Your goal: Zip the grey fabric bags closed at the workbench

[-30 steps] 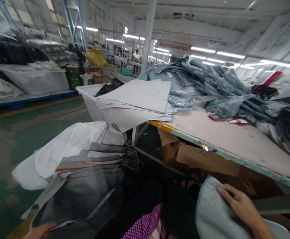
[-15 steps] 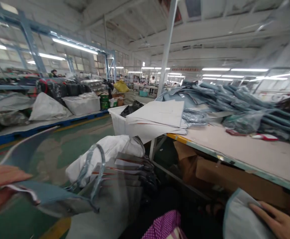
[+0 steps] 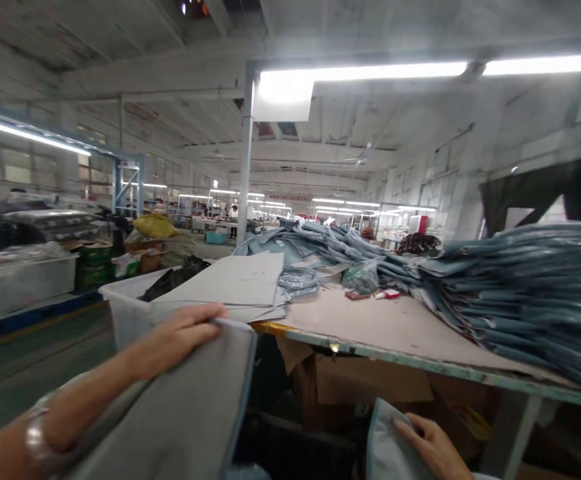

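Left hand (image 3: 185, 333) on a large grey blue-edged fabric panel (image 3: 180, 400), right hand (image 3: 433, 440) on another pale-grey piece (image 3: 390, 450).
I see left fingers close together over the panel's top edge, right ones pinching theirs, both below the beige-topped desk (image 3: 370, 327) bearing glossy blue-grey bundles (image 3: 530, 307).

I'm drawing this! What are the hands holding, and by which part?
Left hand: a gray cloth, by its top edge. Right hand: a paler cloth, near its top.
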